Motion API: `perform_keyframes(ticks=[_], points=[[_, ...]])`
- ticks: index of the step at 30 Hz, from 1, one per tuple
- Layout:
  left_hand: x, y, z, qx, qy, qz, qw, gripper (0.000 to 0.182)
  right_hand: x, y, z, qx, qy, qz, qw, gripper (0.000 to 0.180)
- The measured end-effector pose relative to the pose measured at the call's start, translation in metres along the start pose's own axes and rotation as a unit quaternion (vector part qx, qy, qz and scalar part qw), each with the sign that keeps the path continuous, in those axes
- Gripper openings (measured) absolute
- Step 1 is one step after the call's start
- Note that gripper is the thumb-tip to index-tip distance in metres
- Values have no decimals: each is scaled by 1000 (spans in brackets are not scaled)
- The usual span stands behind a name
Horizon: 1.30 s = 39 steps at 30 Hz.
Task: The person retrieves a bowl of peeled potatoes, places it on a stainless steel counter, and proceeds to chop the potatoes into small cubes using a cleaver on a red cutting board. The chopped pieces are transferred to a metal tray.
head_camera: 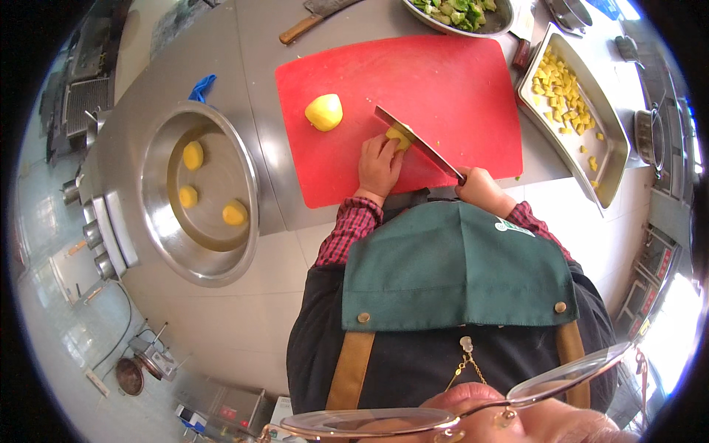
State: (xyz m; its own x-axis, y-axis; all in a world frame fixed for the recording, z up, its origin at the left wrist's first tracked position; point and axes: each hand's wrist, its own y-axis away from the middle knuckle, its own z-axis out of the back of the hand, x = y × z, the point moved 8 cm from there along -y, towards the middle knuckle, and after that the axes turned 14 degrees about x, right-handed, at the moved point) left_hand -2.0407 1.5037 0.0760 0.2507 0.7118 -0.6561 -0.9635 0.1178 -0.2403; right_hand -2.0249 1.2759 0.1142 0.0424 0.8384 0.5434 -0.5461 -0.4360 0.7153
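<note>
My left hand [380, 165] presses a yellow piece of peeled potato [400, 137] on the red cutting board [443, 72], fingertips on its near side. My right hand [481, 187] grips the handle of a kitchen knife [426, 148], whose blade lies aslant against the piece's right side. A peeled potato with a flat cut face [324, 112] rests on the board's left part. To the left, a steel basin [246, 166] holds water and three peeled potatoes [193, 155]. A steel tray [612, 130] on the right contains many small yellow cubes [559, 91].
A cleaver with a wooden handle [301, 29] lies beyond the board. Behind it at the right stand a bowl of chopped greens [460, 12] and another knife with a dark red handle [522, 53]. A blue cloth [202, 88] is by the basin. The basin and tray overhang the counter's near edge.
</note>
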Motion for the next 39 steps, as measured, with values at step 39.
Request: perform_keyframes(ticks=[39], points=[[-1, -20, -6, 30, 15, 65, 997, 70, -55, 9, -12, -20, -242, -97, 965, 17]])
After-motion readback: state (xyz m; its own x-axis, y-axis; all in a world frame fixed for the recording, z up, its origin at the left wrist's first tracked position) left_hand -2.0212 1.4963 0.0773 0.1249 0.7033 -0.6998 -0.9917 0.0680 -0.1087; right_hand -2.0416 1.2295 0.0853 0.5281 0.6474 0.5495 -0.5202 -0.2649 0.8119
